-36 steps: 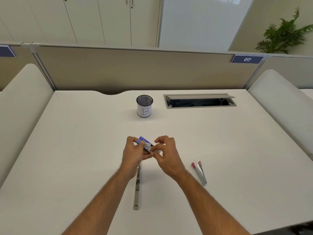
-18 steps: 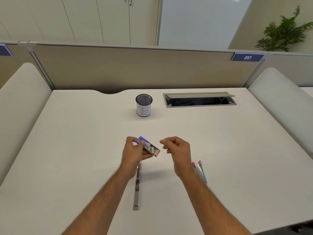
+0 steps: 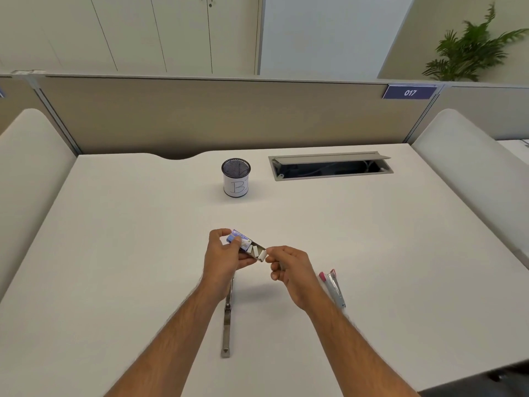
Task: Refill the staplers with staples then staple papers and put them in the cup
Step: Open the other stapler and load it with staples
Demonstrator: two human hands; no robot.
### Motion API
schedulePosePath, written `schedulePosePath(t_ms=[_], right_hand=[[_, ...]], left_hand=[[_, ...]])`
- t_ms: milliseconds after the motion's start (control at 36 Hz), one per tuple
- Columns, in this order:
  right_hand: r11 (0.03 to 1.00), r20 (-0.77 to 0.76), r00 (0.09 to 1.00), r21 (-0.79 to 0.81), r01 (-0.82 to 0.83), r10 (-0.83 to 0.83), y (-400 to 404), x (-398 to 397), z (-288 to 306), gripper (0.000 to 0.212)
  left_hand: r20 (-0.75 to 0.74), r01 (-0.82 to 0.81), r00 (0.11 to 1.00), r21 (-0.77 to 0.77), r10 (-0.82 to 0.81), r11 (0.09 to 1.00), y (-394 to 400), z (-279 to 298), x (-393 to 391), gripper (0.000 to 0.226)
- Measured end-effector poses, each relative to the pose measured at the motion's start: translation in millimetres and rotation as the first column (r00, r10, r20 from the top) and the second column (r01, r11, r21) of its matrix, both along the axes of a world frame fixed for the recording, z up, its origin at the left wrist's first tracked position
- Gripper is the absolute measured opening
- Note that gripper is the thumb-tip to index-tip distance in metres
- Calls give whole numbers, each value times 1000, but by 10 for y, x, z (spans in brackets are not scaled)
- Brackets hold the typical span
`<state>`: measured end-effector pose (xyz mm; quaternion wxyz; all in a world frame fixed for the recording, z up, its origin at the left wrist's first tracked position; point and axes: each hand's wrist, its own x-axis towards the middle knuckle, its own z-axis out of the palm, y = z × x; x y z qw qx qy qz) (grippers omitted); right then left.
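Observation:
My left hand (image 3: 224,257) holds a small blue and white staple box (image 3: 240,239) above the desk, its inner tray (image 3: 257,251) slid out to the right. My right hand (image 3: 289,267) pinches the white end of that tray. An opened silver stapler (image 3: 227,319) lies flat on the desk below my left wrist, partly hidden by it. A second stapler with pink ends (image 3: 333,287) lies to the right of my right hand. A black mesh cup (image 3: 236,179) with a white label marked "B" stands farther back at the centre.
An open cable hatch (image 3: 329,166) is set into the white desk (image 3: 114,253) to the right of the cup. A beige partition runs along the back, with padded dividers at both sides. A plant stands behind on the right.
My right hand drew away from the box half a second ago, then came back to the end of the pulled-out tray. My left hand kept holding the box.

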<state>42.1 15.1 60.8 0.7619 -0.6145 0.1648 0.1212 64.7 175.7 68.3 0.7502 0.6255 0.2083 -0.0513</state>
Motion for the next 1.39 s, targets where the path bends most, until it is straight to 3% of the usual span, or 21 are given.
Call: schedulePosePath(t_ms=[278, 1000, 1167, 1250, 1389], right_hand=[[999, 8, 1000, -23, -30, 30, -68, -19, -82, 9], [998, 25, 1000, -64, 4, -3, -237, -28, -124, 5], [997, 45, 999, -73, -8, 12, -350, -44, -92, 19], [989, 61, 998, -143, -25, 35, -405, -34, -35, 24], [895, 118, 986, -442, -52, 115, -459, -3, 21, 26]], left_hand=[[9, 40, 999, 19, -41, 999, -93, -32, -21, 10], [-20, 156, 988, 6, -156, 988, -261, -43, -92, 14], [-29, 180, 983, -14, -181, 984, -347, -60, -88, 12], [-30, 168, 985, 6, -168, 986, -421, -70, -68, 12], [-53, 141, 989, 56, -138, 988, -584, -61, -6, 15]])
